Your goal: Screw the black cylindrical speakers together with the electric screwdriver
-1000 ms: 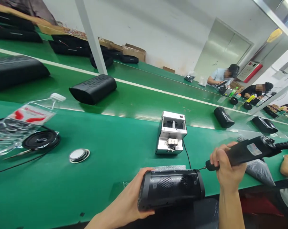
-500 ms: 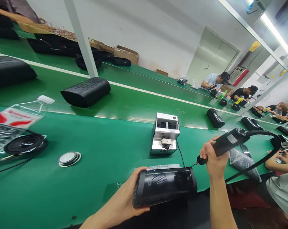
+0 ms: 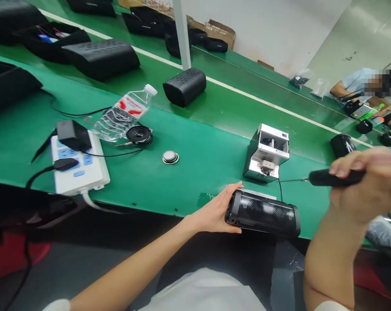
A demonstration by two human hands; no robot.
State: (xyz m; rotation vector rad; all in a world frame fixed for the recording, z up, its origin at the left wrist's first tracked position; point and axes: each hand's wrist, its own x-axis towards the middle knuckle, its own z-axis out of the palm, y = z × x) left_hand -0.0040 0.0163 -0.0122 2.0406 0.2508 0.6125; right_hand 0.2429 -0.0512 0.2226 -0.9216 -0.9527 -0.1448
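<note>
A worker's left forearm reaches up and across from the lower left, nearly straight at the wrist, as the left hand grips the near end of a black speaker housing. The hand is spread only as wide as the housing, its digits hooked over the upper and lower edges, and the perforated housing extends to the right of it at the edge of a green workbench.

The right forearm rises steeply from below, wrist bent, lifting the right hand above and to the right of the housing. Its fingers are curled around a black power screwdriver, whose thin bit points left toward a silver-fronted machine beyond the left hand; whether the tip touches the machine cannot be told.

Farther left, beyond the left hand, lie a silver disc and a plastic bottle.
</note>
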